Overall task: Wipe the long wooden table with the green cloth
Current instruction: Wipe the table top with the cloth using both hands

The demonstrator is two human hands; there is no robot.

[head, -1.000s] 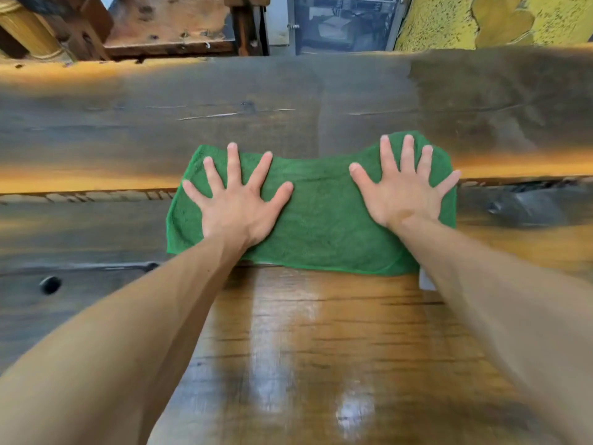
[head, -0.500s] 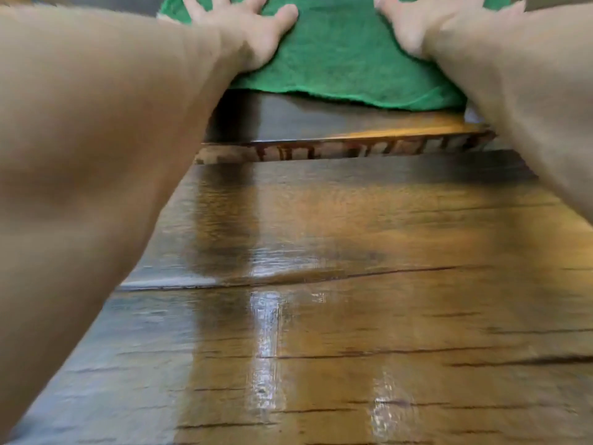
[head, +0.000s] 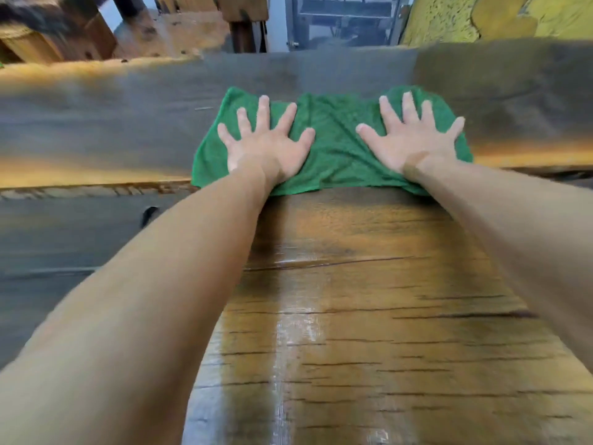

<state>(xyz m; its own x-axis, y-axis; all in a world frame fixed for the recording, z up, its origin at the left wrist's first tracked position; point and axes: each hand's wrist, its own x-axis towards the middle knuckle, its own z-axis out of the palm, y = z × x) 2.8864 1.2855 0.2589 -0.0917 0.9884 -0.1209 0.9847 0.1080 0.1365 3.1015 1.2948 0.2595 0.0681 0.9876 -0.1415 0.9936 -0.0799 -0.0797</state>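
A green cloth (head: 335, 146) lies spread flat on the far plank of the long wooden table (head: 369, 316), close to its far edge. My left hand (head: 268, 142) presses on the cloth's left half with fingers straight and spread. My right hand (head: 412, 139) presses on the right half the same way. Both arms are stretched far forward over the glossy near plank. The cloth's near edge hangs over the seam between the planks.
A seam (head: 96, 189) runs across between the far and near planks. A dark knot hole (head: 150, 214) sits left of my left forearm. Beyond the table's far edge stand wooden furniture (head: 179, 30), a metal-framed unit (head: 345, 20) and a yellow wall (head: 497, 17).
Both hands have pushed the cloth farther away, from over the seam onto the far plank, and a little to the right. The view dipped down half a second ago and has lifted again.
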